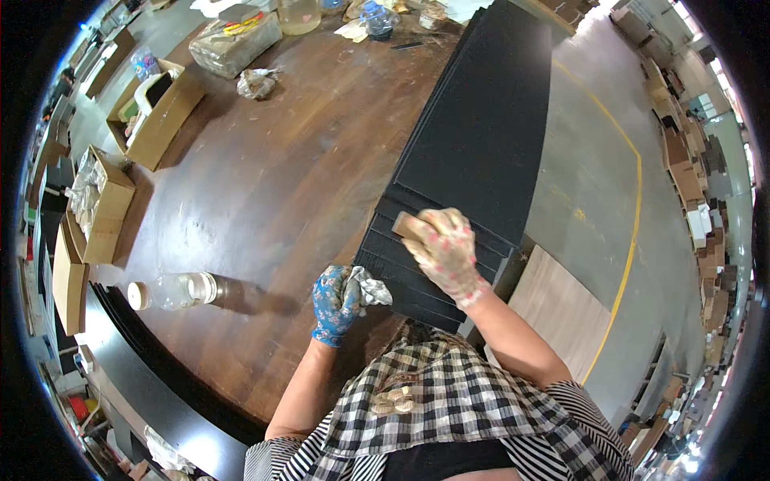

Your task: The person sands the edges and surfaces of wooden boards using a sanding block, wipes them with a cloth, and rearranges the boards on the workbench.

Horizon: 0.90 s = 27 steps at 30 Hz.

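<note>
A stack of long black panels (489, 128) lies along the right side of the brown table, its near ends fanned out like steps. My right hand (446, 252), in a pale glove with pinkish spots, is closed on a small brown block (405, 226) over the stepped ends. Whether the block touches a panel, I cannot tell. Beside the panels' left edge, my left hand (333, 306) wears a blue flowered glove. Its fingers are closed around a crumpled whitish cloth (371, 289), which sticks out toward the panels.
On the brown table (297, 160), a clear jar (188, 290) stands at left. Open cardboard boxes (170, 120) line its left edge, near more dark panels (152, 353). A wrapped block (234, 44) and a blue-tinted bottle (377, 20) are at the back. A wood-grain board (557, 301) lies low at right.
</note>
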### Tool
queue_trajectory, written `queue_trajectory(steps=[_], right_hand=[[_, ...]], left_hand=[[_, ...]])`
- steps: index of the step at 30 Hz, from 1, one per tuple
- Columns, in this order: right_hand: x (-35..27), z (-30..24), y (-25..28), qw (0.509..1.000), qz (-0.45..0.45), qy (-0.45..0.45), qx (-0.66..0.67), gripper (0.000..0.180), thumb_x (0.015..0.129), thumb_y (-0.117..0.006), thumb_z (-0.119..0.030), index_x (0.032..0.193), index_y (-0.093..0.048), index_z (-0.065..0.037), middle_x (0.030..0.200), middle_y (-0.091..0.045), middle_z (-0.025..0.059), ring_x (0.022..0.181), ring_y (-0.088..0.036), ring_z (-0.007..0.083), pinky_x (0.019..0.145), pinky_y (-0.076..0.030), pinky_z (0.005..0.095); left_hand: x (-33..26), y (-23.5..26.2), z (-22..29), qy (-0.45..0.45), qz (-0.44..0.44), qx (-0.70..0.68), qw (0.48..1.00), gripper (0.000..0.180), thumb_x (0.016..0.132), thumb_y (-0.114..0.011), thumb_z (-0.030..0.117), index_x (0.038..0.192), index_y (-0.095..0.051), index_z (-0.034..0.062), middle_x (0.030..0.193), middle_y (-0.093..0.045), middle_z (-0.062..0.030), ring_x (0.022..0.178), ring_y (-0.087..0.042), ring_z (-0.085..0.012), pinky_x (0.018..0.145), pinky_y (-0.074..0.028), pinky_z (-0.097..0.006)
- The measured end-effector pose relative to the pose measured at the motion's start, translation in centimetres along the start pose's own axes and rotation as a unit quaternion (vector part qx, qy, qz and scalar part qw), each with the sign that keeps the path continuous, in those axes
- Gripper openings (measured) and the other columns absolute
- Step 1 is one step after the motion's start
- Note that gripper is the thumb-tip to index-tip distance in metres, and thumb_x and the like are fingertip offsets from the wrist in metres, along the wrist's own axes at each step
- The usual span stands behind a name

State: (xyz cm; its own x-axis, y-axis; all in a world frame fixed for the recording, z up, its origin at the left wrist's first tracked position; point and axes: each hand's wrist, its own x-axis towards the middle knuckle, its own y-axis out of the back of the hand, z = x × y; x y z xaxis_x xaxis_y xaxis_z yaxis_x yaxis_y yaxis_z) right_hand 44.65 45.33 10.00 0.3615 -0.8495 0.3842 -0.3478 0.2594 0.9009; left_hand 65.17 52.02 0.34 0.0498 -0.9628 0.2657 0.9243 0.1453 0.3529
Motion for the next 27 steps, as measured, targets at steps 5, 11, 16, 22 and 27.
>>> queue_trajectory(steps=[5, 11, 16, 22, 27], right_hand=[[-6.0, 4.0, 2.8, 0.999, -0.006, 0.041, 0.003, 0.037, 0.070, -0.077, -0.021, 0.104, -0.064, -0.016, 0.102, -0.060, 0.0008, 0.097, -0.057, 0.0234, 0.084, -0.048, 0.0383], [-11.6, 6.7, 5.7, 0.999, -0.001, -0.025, -0.031, 0.035, 0.066, -0.079, -0.021, 0.098, -0.066, -0.015, 0.100, -0.061, 0.0020, 0.095, -0.057, 0.0236, 0.084, -0.048, 0.0393], [-4.5, 2.8, 2.6, 1.000, 0.021, 0.002, 0.014, 0.038, 0.068, -0.078, -0.017, 0.103, -0.064, -0.012, 0.095, -0.063, 0.0043, 0.088, -0.058, 0.0276, 0.082, -0.047, 0.0406], [-11.3, 6.7, 4.6, 1.000, 0.019, -0.010, -0.009, 0.041, 0.068, -0.079, -0.018, 0.105, -0.063, -0.013, 0.103, -0.060, 0.0038, 0.095, -0.057, 0.0263, 0.083, -0.047, 0.0408], [-4.6, 3.0, 2.0, 1.000, 0.016, -0.009, 0.026, 0.037, 0.068, -0.079, -0.017, 0.101, -0.063, -0.012, 0.100, -0.061, 0.0043, 0.091, -0.058, 0.0266, 0.082, -0.048, 0.0415]], left_hand=[[-0.4, 0.5, -0.7, 0.002, -0.011, -0.001, 1.000, 0.015, 0.085, -0.056, 0.011, 0.091, -0.063, -0.0015, 0.081, -0.061, -0.0154, 0.074, -0.060, -0.0312, 0.068, -0.048, -0.037], [-0.4, 0.3, 0.1, 0.058, 0.013, -0.018, 0.998, 0.014, 0.080, -0.061, 0.012, 0.086, -0.063, -0.0005, 0.077, -0.060, -0.0177, 0.071, -0.060, -0.0361, 0.065, -0.048, -0.040], [-0.2, -0.4, -0.6, 0.067, -0.001, -0.057, 0.996, 0.014, 0.080, -0.060, 0.010, 0.089, -0.063, -0.0008, 0.080, -0.061, -0.0177, 0.073, -0.060, -0.0353, 0.067, -0.048, -0.041], [-0.6, 0.6, -0.5, 0.039, 0.010, -0.023, 0.999, 0.013, 0.081, -0.059, 0.009, 0.089, -0.064, -0.0001, 0.080, -0.061, -0.0172, 0.072, -0.059, -0.0355, 0.066, -0.048, -0.041], [0.1, -0.1, 0.1, 0.032, 0.011, -0.018, 0.999, 0.012, 0.081, -0.061, 0.011, 0.087, -0.063, -0.0001, 0.079, -0.061, -0.0173, 0.072, -0.060, -0.0355, 0.067, -0.048, -0.041]])
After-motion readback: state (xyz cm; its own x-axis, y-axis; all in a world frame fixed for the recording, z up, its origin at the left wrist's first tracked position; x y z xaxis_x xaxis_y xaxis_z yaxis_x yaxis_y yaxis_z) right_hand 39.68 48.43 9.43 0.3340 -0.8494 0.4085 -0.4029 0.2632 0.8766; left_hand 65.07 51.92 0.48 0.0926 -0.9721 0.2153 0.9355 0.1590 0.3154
